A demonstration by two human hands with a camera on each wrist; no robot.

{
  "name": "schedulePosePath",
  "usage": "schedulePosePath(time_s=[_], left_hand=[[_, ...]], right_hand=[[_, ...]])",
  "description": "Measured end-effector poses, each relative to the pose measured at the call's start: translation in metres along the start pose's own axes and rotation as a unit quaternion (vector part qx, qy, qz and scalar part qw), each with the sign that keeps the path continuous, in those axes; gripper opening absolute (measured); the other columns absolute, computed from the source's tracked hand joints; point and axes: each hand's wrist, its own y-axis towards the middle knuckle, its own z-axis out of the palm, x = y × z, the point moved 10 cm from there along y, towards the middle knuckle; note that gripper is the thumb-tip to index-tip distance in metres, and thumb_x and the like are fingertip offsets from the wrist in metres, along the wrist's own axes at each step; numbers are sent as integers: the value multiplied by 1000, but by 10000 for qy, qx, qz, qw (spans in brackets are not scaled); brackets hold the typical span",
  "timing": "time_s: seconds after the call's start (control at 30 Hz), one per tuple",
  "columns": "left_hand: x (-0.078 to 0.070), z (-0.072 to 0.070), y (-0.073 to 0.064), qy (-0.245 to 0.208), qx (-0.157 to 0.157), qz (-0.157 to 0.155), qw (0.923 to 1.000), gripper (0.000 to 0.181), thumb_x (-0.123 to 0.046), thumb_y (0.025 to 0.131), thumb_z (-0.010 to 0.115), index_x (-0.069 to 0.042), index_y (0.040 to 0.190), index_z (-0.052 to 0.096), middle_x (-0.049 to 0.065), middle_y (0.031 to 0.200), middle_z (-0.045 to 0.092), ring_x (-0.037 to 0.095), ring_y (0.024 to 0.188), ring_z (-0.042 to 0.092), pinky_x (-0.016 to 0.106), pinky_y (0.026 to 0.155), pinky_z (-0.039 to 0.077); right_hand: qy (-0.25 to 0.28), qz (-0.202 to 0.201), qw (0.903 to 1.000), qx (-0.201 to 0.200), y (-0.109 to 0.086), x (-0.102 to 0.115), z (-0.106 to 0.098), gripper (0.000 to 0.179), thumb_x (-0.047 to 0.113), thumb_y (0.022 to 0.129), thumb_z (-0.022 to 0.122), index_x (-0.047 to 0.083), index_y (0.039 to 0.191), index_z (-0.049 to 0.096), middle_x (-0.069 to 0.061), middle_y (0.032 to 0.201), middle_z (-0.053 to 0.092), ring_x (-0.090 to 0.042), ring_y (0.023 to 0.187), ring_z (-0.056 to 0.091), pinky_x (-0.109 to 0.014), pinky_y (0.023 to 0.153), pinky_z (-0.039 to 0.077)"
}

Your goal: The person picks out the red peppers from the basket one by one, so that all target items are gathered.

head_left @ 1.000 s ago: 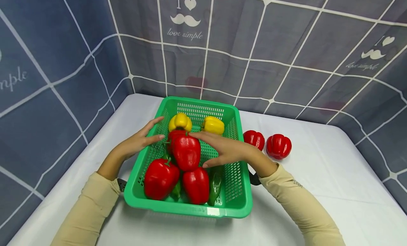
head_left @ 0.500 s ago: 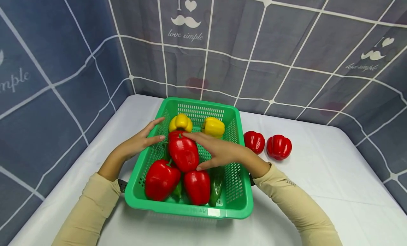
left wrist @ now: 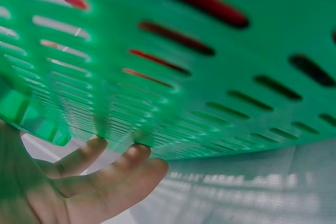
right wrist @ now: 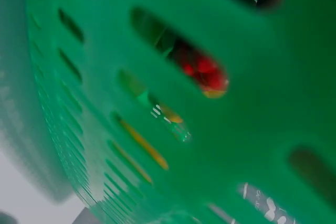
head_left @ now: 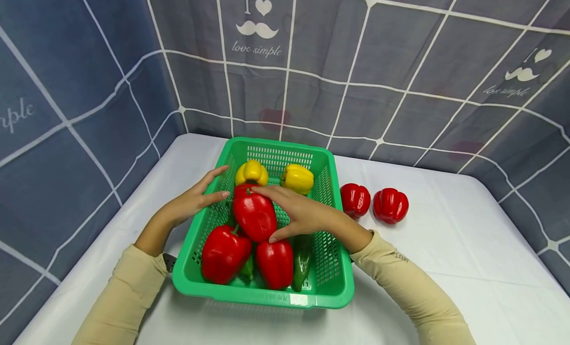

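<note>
A green basket holds bell peppers. My right hand reaches over its right side and grips a large red bell pepper, fingers across the top and thumb at its near side. My left hand is at the left rim, thumb and forefinger extended over it. In the left wrist view, other fingers touch the basket's outer wall. Two more red bell peppers lie in front, beside a dark green vegetable. The right wrist view shows only the basket's slotted wall, hiding that hand.
Two yellow bell peppers lie at the back of the basket. Outside, right of it, two red bell peppers lie on the white table. A grey checked curtain stands behind.
My right hand has moved left and slightly toward me, and the large red pepper under it has shifted left and turned a little. My left hand has barely moved.
</note>
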Motion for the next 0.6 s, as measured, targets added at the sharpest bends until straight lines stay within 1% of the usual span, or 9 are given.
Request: schedulePosePath(time_s=[0.4,0.6], left_hand=[[1,0,-1,-7,1,-4,10000,69,-28,94,49,-21,147,7,10,153,1,36,138,1,66,102,18],[-1,0,-1,7,6,-5,10000,69,-28,94,48,-20,147,6,10,153,1,36,138,1,66,102,18]], right_hand=[[29,-96,9998,-174,-1,1,-2,96,38,69,77,16,144,22,-1,141,35,-14,127,34,-36,99,42],[129,-44,9996,-243,-3,-1,-4,95,38,69,77,16,144,23,-1,139,37,-15,126,35,-36,97,43]])
